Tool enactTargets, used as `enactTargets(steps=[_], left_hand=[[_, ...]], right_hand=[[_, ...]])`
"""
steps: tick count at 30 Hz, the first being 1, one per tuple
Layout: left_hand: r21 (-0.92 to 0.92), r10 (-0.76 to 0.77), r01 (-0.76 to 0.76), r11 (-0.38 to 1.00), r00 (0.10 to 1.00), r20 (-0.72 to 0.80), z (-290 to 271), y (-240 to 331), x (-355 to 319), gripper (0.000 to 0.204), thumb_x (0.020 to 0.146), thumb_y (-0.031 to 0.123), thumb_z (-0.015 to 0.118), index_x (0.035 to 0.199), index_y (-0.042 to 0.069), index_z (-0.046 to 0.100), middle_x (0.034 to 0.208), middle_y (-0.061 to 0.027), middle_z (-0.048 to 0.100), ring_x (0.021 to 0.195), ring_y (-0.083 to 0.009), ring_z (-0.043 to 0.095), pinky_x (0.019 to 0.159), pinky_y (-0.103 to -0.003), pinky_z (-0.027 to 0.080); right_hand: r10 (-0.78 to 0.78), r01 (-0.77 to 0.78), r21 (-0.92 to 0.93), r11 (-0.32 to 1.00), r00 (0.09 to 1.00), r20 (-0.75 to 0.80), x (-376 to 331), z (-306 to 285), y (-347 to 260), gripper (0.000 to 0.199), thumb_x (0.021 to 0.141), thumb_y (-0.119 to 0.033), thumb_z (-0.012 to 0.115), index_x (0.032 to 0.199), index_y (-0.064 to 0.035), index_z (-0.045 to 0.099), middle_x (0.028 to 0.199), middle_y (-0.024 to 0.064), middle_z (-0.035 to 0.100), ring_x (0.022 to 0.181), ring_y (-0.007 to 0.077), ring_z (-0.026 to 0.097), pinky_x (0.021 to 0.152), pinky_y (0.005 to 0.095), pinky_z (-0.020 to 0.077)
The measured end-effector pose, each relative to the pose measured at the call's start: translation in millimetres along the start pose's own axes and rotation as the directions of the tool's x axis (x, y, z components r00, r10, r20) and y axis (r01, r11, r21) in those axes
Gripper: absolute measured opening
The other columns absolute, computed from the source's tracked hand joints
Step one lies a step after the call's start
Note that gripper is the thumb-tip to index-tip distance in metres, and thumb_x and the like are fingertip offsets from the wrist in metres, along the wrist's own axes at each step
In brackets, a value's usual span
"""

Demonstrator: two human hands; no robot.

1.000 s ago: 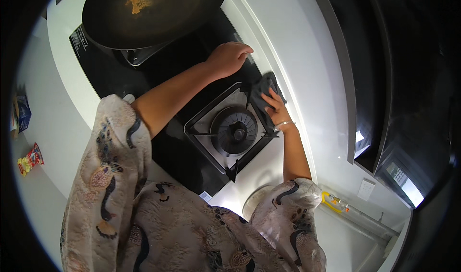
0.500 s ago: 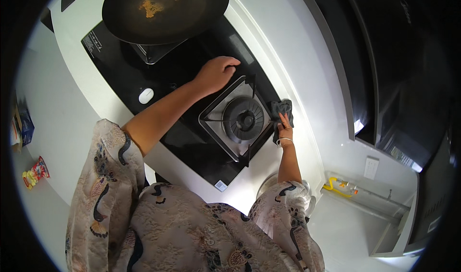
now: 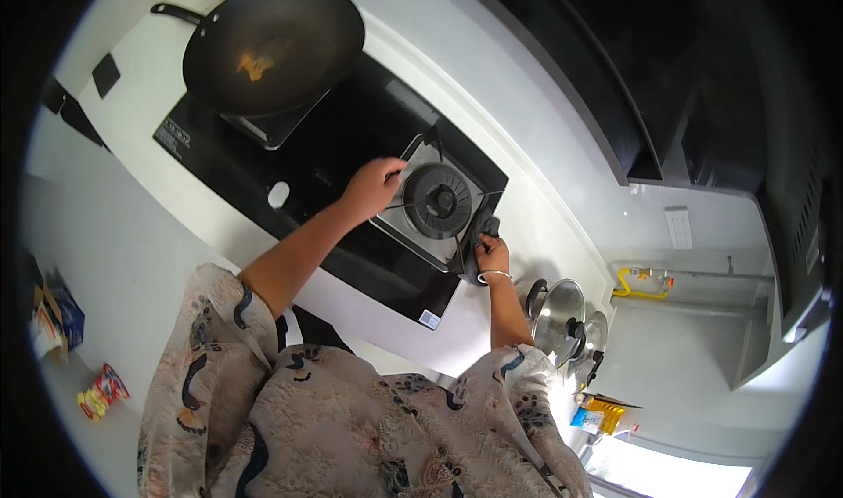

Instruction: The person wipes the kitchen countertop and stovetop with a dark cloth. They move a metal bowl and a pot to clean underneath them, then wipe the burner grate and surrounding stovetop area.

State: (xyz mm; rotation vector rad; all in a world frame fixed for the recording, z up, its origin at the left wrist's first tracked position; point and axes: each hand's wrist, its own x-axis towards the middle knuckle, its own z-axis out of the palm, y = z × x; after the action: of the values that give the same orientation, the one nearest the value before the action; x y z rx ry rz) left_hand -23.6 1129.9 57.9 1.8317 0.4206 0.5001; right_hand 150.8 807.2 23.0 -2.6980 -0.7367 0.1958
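Note:
My left hand has its fingers curled over the upper left edge of the square metal pan support; the fingertips are partly hidden. Inside that frame sits a round black burner. At the right end of the black glass hob, my right hand is closed on a dark grey cloth, pressed beside the support's lower right corner. A bracelet circles the right wrist.
A black wok with a brownish patch inside stands on the far left burner. A white oval object lies on the hob. Glass lids stand at the right, near a yellow-capped bottle. The dark range hood overhangs the right side.
My left hand has come from the bare glass to the pan support's edge. My right hand has drawn the cloth nearer along the hob's right end. The view has shifted and turned.

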Motion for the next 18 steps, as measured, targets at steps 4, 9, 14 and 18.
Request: enactTargets(steps=[4, 9, 14, 18], left_hand=[[-0.037, 0.044, -0.043, 0.998, 0.998, 0.036, 16, 10, -29, 0.025, 0.088, 0.005, 0.059, 0.112, 0.004, 0.062, 0.105, -0.0124, 0.063, 0.091, -0.0235, 0.062, 0.079, -0.032, 0.049], [0.071, 0.031, -0.039, 0.997, 0.995, 0.099, 15, 5, -51, 0.026, 0.087, 0.004, 0.055, 0.113, 0.003, 0.061, 0.11, -0.014, 0.062, 0.097, -0.0268, 0.061, 0.082, -0.033, 0.049], [0.408, 0.182, -0.212, 0.888, 0.977, 0.113, 17, 9, -60, 0.035, 0.086, 0.006, 0.056, 0.121, 0.006, 0.056, 0.123, -0.0124, 0.057, 0.114, -0.0301, 0.053, 0.097, -0.04, 0.042], [0.498, 0.156, -0.199, 0.844, 0.979, 0.128, 24, 3, -57, 0.033, 0.085, 0.008, 0.058, 0.118, 0.006, 0.059, 0.107, -0.009, 0.062, 0.102, -0.0269, 0.057, 0.085, -0.041, 0.045]], right_hand=[[0.038, 0.057, 0.301, 0.952, 0.952, -0.303, 17, 11, 10, 0.032, 0.081, -0.013, 0.063, 0.113, -0.0096, 0.067, 0.105, 0.0199, 0.061, 0.099, 0.036, 0.058, 0.088, 0.0427, 0.0479], [-0.077, 0.065, -0.193, 0.979, 0.995, -0.059, 47, 20, -47, 0.038, 0.088, -0.016, 0.057, 0.125, -0.0176, 0.058, 0.112, 0.0209, 0.056, 0.1, 0.0387, 0.058, 0.086, 0.0454, 0.0486], [-0.077, 0.076, -0.084, 0.994, 0.997, -0.014, 55, 11, -42, 0.039, 0.083, -0.015, 0.057, 0.123, -0.0179, 0.06, 0.108, 0.0251, 0.057, 0.099, 0.0411, 0.058, 0.088, 0.0445, 0.0491], [-0.022, 0.022, -0.052, 0.998, 1.0, 0.003, 28, 5, -37, 0.036, 0.078, -0.014, 0.058, 0.113, -0.0146, 0.066, 0.098, 0.0248, 0.061, 0.095, 0.0406, 0.06, 0.088, 0.0435, 0.0489]])
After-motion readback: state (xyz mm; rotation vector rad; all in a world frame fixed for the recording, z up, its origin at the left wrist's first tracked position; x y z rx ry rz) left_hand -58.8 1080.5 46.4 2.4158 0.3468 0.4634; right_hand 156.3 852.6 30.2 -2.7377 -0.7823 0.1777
